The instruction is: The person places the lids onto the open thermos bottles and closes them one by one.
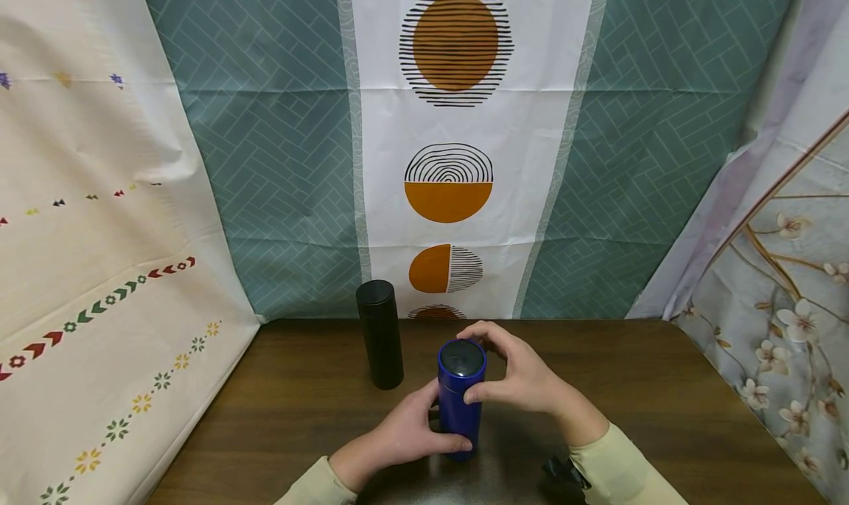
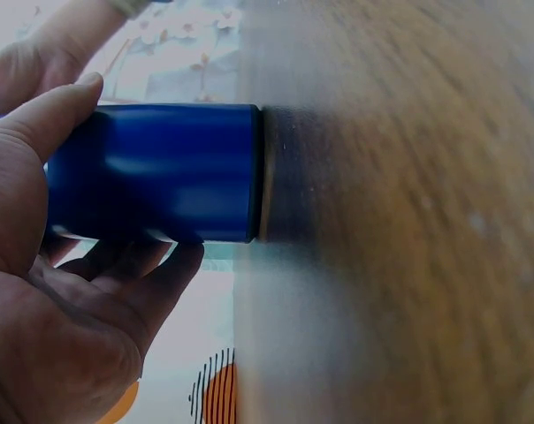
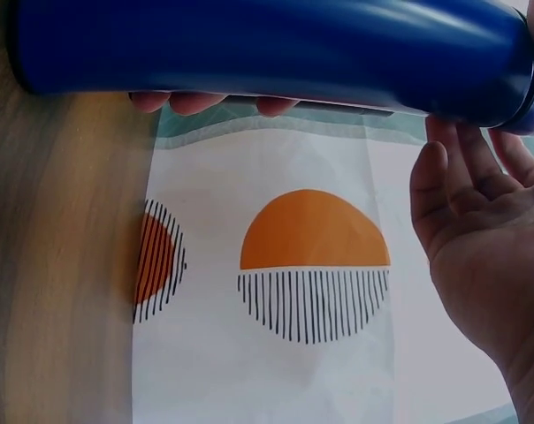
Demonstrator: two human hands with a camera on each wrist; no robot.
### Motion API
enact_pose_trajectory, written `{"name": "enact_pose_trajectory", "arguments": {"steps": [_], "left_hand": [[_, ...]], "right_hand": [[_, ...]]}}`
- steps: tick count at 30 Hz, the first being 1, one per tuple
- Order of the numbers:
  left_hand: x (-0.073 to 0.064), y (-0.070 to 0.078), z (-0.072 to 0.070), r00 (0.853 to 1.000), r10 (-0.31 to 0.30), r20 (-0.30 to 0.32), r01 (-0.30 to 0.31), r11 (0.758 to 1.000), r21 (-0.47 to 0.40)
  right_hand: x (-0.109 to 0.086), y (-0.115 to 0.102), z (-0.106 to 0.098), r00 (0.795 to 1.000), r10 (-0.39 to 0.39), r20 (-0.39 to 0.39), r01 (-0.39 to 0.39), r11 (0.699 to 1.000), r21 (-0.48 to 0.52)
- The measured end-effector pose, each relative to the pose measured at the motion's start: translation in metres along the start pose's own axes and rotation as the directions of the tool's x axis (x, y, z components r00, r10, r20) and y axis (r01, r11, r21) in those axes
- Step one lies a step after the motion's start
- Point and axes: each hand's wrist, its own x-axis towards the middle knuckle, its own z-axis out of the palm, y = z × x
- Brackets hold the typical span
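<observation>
A blue vacuum flask (image 1: 460, 413) with a dark disc on its lid (image 1: 463, 357) stands upright between my two hands. My left hand (image 1: 403, 433) grips the lower body, thumb across the near side, fingers round the back. Higher up, my right hand (image 1: 524, 376) holds the lid, thumb on the near side and fingers reaching over the far side. The left wrist view shows the flask's dark base (image 2: 257, 172) right at the table surface. From the right wrist, the seam near the lid (image 3: 528, 75) shows, with fingers partly hidden behind the flask.
A black cylindrical flask (image 1: 381, 335) stands upright behind and left of the blue one. Both are on a brown wooden table (image 1: 298, 394). A patterned cloth (image 1: 278, 158) hangs along the back edge, with other cloths at both sides. A small black object (image 1: 564, 472) shows by my right sleeve.
</observation>
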Motion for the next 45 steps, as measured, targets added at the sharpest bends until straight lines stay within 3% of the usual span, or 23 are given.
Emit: {"name": "enact_pose_trajectory", "arguments": {"steps": [11,15,21,25,45], "left_hand": [[-0.0006,-0.0008,-0.0003,1.0,-0.001,0.002,0.001,1.0,0.019],[-0.0007,-0.0008,-0.0004,1.0,-0.002,0.001,0.002,1.0,0.013],[-0.001,0.0004,-0.0004,1.0,-0.014,0.001,0.014,1.0,0.014],[-0.0004,0.0011,-0.0002,1.0,-0.016,-0.002,0.016,1.0,0.02],[-0.0001,0.0004,-0.0005,1.0,-0.004,0.002,0.004,1.0,0.012]], "right_hand": [[-0.0009,-0.0005,0.0007,1.0,0.025,-0.01,-0.026,0.999,-0.044],[-0.0022,-0.0016,0.0011,1.0,0.021,0.022,-0.02,0.999,-0.046],[-0.0022,-0.0002,0.0009,0.992,-0.061,0.106,0.056,0.997,0.047],[-0.0021,-0.0007,-0.0004,0.99,-0.067,0.122,0.057,0.994,0.089],[-0.0017,-0.0026,-0.0034,1.0,0.005,0.027,-0.004,1.0,-0.029]]}}
